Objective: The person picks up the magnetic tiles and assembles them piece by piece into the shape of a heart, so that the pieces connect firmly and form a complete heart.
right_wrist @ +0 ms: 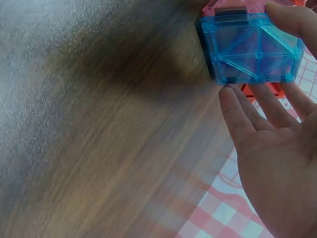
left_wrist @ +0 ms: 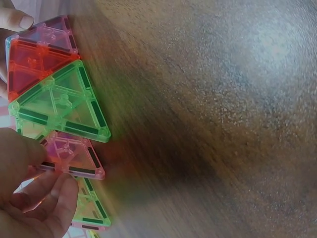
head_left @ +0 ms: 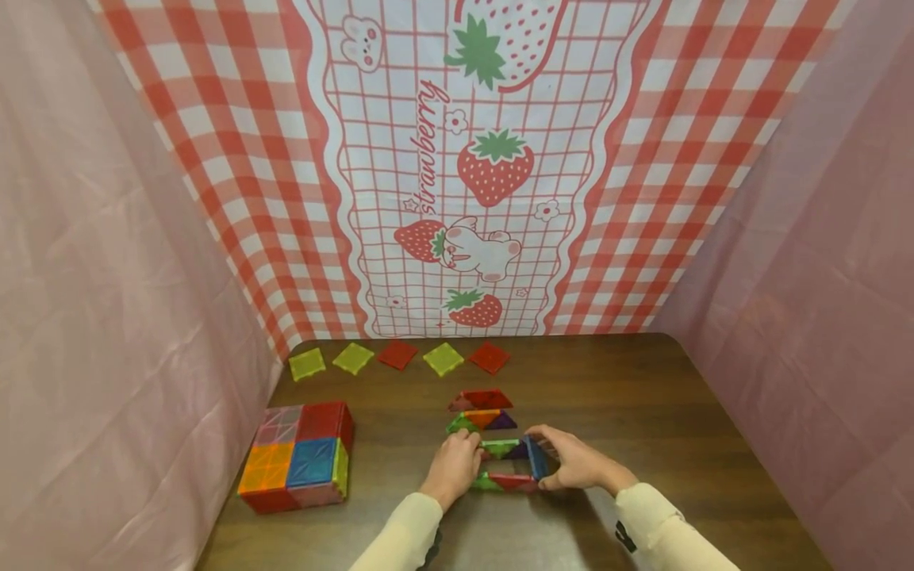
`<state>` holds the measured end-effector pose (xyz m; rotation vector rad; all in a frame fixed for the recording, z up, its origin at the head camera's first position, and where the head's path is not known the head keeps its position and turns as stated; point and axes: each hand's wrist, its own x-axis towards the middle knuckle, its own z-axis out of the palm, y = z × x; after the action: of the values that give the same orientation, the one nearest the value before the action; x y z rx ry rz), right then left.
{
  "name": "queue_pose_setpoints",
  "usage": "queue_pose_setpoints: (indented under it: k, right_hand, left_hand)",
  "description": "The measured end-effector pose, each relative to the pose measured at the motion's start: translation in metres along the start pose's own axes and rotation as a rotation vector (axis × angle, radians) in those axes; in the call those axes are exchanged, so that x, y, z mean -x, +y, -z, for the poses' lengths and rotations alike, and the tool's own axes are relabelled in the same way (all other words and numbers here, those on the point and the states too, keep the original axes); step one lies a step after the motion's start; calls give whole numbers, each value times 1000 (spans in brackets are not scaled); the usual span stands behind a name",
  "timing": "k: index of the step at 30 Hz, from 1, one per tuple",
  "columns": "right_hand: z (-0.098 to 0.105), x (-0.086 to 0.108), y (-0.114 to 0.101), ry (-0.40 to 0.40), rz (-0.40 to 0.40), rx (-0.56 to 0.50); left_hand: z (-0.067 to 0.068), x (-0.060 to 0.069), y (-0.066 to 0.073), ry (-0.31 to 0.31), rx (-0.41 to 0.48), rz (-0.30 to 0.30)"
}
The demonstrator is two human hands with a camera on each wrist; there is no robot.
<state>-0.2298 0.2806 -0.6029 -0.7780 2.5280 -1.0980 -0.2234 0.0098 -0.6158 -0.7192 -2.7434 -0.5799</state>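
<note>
My right hand (head_left: 574, 461) holds a blue square magnetic tile (right_wrist: 255, 49) standing upright, thumb on one edge and fingers at the opposite one. The blue tile stands across the right ends of two rows of upright triangle tiles. My left hand (head_left: 455, 466) is at the left ends, pinching a pink triangle tile (left_wrist: 74, 156) between thumb and fingers. Beside it in the left wrist view are a large green triangle tile (left_wrist: 62, 101) and a red triangle tile (left_wrist: 32, 64). The left hand covers part of the rows' left ends.
Behind the hands stand two more rows, one with an orange tile (head_left: 485, 417), one with a red tile (head_left: 493, 397). A multicoloured tile box (head_left: 312, 461) sits at left. Along the back lie several flat yellow and red tiles, including a red square (head_left: 489, 358).
</note>
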Motion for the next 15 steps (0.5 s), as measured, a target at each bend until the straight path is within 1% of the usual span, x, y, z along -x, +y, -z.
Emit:
queue_pose_setpoints:
  k: [5, 7, 12, 14, 15]
  right_hand:
    - [-3, 0, -2, -8, 9, -13]
    - [-3, 1, -3, -3, 13, -15]
    - [-4, 3, -3, -7, 8, 56]
    - [-5, 3, -1, -10, -1, 91]
    - [-5, 3, 0, -11, -4, 91]
  left_hand:
    - [0, -1, 1, 13, -11, -11]
    - [0, -1, 1, 2, -15, -8]
    - [-1, 0, 2, -17, -15, -2]
    - [-2, 1, 1, -9, -13, -2]
    - [-2, 1, 1, -4, -11, 0]
